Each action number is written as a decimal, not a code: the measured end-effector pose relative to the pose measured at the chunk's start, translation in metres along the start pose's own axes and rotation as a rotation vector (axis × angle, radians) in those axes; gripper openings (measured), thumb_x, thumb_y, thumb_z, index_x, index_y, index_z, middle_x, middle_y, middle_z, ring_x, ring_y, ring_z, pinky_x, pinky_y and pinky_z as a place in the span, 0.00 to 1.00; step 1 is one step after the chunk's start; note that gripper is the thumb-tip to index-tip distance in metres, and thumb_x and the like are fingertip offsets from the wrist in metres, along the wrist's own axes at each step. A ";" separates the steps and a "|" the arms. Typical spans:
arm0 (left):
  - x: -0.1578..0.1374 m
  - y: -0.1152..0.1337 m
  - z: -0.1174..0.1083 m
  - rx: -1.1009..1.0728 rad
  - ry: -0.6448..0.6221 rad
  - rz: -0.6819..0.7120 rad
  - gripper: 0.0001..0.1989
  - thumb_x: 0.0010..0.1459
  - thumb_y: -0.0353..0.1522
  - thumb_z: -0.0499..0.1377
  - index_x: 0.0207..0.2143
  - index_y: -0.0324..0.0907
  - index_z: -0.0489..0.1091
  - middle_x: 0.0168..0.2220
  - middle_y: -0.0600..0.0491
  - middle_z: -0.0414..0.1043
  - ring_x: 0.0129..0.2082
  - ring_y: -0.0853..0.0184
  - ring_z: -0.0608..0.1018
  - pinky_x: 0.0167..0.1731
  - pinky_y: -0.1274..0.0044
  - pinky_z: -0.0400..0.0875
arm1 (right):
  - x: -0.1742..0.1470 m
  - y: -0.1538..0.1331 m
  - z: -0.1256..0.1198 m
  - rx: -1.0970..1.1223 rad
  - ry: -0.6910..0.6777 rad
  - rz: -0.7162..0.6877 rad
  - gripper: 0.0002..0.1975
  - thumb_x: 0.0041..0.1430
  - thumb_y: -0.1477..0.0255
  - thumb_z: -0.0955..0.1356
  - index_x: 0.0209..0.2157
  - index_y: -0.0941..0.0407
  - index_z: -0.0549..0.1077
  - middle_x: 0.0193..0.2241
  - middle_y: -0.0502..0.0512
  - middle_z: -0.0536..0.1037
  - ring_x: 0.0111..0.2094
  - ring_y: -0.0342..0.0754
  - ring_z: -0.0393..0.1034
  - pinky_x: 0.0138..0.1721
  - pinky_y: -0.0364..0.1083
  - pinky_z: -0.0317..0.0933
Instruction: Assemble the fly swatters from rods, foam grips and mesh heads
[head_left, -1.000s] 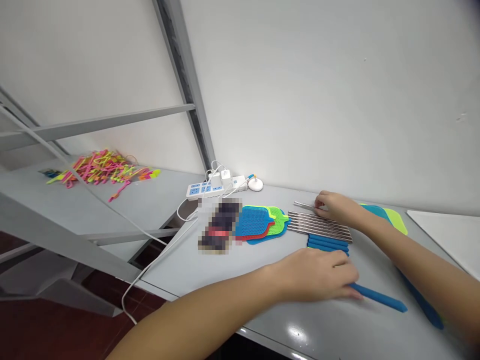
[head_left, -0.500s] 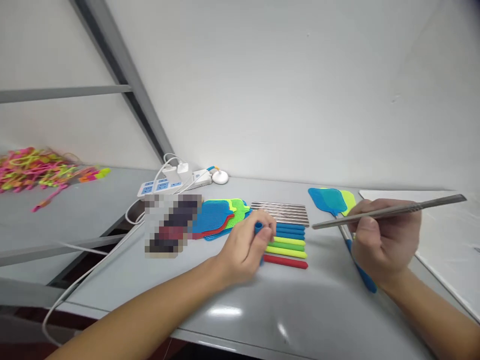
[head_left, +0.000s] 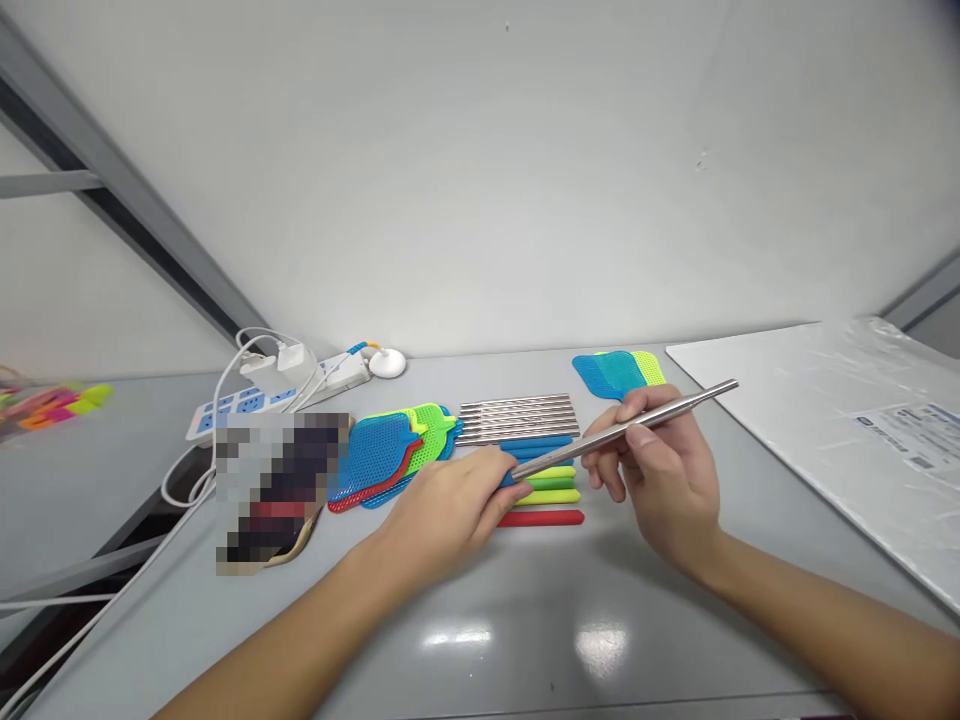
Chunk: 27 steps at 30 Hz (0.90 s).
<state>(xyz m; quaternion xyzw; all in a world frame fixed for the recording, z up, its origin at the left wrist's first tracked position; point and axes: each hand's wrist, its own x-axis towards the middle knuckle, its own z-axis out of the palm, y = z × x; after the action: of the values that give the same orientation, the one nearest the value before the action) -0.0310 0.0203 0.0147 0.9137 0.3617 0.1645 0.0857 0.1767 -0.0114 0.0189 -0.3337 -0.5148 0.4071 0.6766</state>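
My left hand (head_left: 450, 505) is closed around a blue handle sleeve (head_left: 510, 478), most of it hidden in the fingers. My right hand (head_left: 664, 480) pinches a metal rod (head_left: 675, 405) between thumb and fingers. The rod's lower left end meets the open end of the blue sleeve; how deep it sits inside I cannot tell. Behind and below the hands lie several coloured handle sleeves in a row, among them a red one (head_left: 544, 518) and a yellow one (head_left: 559, 497). Several metal rods (head_left: 517, 415) lie side by side beyond them.
Blue, red and green fly swatter heads (head_left: 379, 455) are stacked to the left. More swatter heads (head_left: 615, 372) lie at the back right. A power strip (head_left: 247, 405) with cables and a blurred-out item (head_left: 285, 490) are at left. A white wrapped panel (head_left: 810, 400) covers the right side.
My right hand has moved left with the metal rod, bringing its end to the blue sleeve. My left hand has turned the sleeve toward the rod. The view has shifted right.
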 end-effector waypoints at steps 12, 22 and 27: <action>-0.002 0.000 0.003 0.003 0.015 -0.044 0.15 0.68 0.39 0.46 0.31 0.42 0.64 0.25 0.57 0.69 0.21 0.70 0.68 0.22 0.77 0.56 | 0.010 0.001 -0.016 -0.063 -0.102 0.175 0.06 0.64 0.68 0.65 0.33 0.52 0.62 0.22 0.45 0.76 0.15 0.39 0.61 0.20 0.43 0.60; -0.001 -0.010 -0.002 0.105 0.049 -0.011 0.15 0.69 0.39 0.45 0.35 0.42 0.66 0.29 0.56 0.74 0.25 0.68 0.74 0.23 0.77 0.56 | 0.032 0.002 -0.033 -0.075 -0.394 0.276 0.12 0.66 0.66 0.64 0.29 0.53 0.60 0.21 0.45 0.76 0.16 0.40 0.64 0.24 0.44 0.62; -0.003 -0.003 0.002 0.195 0.028 0.051 0.18 0.70 0.41 0.43 0.39 0.41 0.67 0.30 0.54 0.76 0.27 0.65 0.77 0.22 0.76 0.56 | 0.019 0.004 -0.024 -0.252 -0.545 0.355 0.07 0.60 0.65 0.70 0.33 0.54 0.70 0.25 0.50 0.77 0.23 0.42 0.70 0.25 0.43 0.64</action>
<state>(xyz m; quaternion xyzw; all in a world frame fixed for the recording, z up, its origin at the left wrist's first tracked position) -0.0340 0.0205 0.0114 0.9242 0.3539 0.1433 -0.0130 0.2020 0.0066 0.0179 -0.3781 -0.6566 0.5260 0.3863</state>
